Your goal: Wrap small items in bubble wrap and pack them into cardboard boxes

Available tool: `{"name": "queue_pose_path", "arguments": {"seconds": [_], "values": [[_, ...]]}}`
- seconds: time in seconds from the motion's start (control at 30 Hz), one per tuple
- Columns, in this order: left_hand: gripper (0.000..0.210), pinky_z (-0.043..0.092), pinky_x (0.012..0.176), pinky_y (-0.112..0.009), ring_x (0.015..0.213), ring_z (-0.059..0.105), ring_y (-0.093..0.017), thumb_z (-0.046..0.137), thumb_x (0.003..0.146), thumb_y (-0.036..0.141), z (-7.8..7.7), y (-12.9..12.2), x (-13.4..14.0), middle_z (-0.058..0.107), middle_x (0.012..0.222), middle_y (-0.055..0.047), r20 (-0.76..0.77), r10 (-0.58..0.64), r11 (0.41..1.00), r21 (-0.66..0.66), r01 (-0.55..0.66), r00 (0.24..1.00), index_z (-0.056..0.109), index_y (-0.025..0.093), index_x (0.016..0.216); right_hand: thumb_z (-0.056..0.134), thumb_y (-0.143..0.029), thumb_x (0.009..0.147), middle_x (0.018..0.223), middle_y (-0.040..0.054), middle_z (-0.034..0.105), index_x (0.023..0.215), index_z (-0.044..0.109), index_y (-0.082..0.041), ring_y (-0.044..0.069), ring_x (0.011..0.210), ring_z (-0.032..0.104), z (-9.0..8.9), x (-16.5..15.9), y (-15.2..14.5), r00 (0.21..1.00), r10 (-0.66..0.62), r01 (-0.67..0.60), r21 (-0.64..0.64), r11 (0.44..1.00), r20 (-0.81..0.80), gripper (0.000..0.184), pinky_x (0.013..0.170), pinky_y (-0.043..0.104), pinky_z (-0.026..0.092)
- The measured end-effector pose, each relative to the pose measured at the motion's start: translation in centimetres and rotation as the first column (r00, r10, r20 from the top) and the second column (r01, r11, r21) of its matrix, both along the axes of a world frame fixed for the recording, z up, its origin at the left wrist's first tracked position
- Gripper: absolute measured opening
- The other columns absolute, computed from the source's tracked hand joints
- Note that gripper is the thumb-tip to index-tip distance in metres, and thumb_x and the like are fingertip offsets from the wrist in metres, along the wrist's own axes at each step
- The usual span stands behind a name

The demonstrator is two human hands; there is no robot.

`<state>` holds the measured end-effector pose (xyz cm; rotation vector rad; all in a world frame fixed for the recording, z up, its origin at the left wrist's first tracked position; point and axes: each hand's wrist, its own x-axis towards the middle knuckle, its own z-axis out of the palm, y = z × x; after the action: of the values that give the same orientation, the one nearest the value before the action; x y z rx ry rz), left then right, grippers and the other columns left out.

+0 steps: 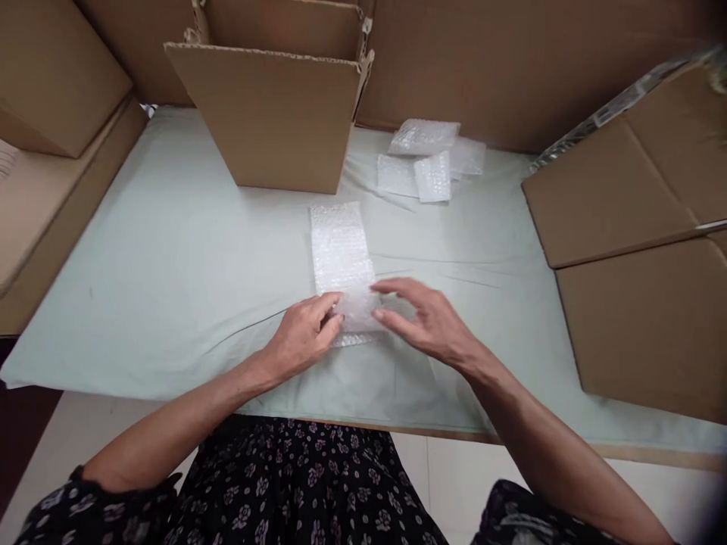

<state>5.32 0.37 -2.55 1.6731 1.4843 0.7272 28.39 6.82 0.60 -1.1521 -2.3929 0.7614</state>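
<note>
A strip of clear bubble wrap (341, 246) lies lengthwise on the pale green cloth, its near end looking folded over. At the left edge of that near part is my left hand (304, 333), thumb and forefinger apart and touching the plastic. My right hand (425, 314) is at the opposite edge, its thumb and fingers spread, fingertips at the wrap. Neither hand visibly pinches it. Whether anything lies inside the fold I cannot tell.
Several bubble wrap pieces (435, 178) lie in a loose pile at the back. A tall open cardboard box (284, 121) stands behind the strip. More cardboard boxes flank the cloth-covered table (170, 250), on the left (62, 83) and right (641, 318).
</note>
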Motion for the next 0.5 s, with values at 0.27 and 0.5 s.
{"name": "queue_pose_path", "arguments": {"seconds": [0.27,0.5], "values": [[0.049,0.043,0.062,-0.026,0.054,0.046,-0.012,0.048,0.092,0.021,0.3,0.2,1.1,0.051,0.058,0.008,0.051,0.155,0.984,-0.093,-0.150,0.987,0.055,0.010,0.140,0.064,-0.017,0.094,0.110,0.0085,0.076,0.112,0.067,-0.020,0.023,0.098,0.069,-0.2,1.1,-4.2,0.962,0.253,-0.271,0.398,0.876,0.098,0.018,0.077,0.037,0.051],[0.054,0.053,0.093,-0.044,0.107,0.062,-0.028,0.056,0.090,0.013,-0.9,-2.6,0.9,0.069,0.116,-0.014,-0.308,0.205,0.862,0.506,-0.022,0.929,0.049,0.013,0.143,0.050,-0.008,0.101,0.108,0.0113,0.076,0.102,0.070,-0.012,0.022,0.096,0.065,-4.9,-1.4,-1.8,0.930,0.306,-0.368,0.534,0.761,0.206,0.020,0.080,0.036,0.045]]}}
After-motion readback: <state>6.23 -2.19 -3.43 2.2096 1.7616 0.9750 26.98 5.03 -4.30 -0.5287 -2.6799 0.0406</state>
